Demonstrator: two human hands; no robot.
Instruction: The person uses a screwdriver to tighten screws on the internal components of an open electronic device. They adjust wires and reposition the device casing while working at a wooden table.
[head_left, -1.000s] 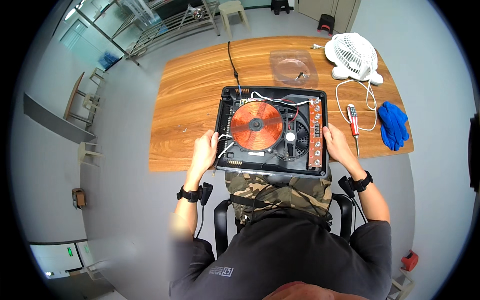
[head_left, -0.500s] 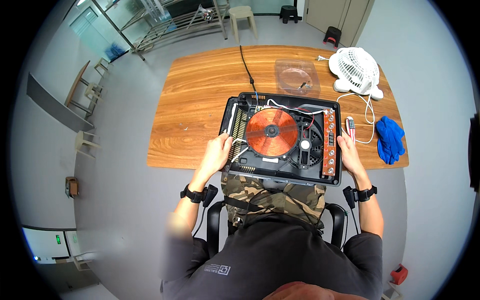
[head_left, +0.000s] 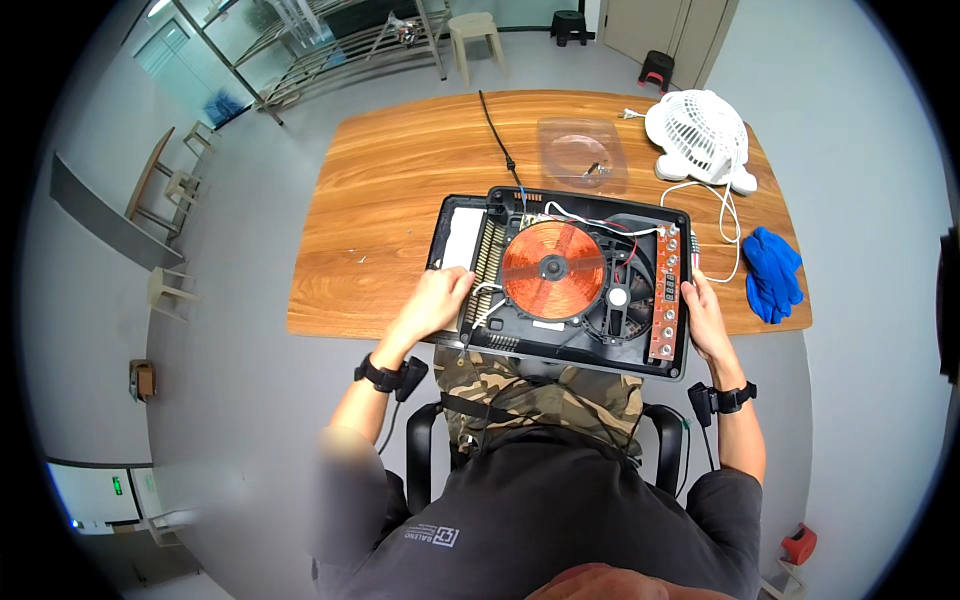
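Opened black housing [head_left: 585, 362], frame centre: left hand [head_left: 438, 302] clamped on its left edge, right hand [head_left: 707, 318] on the right, underside fingers hidden. Probably stiff, moderately heavy; grip rims, sparing the likely fragile copper coil [head_left: 530, 285].

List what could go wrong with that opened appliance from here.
The opened appliance appears to overhang the near edge of the table, so it might tip toward the lap if the left hand or right hand loosens its grip. The left hand is also close to the white leads, which could snag. The screwdriver, mostly hidden at the appliance's right side, might get knocked.
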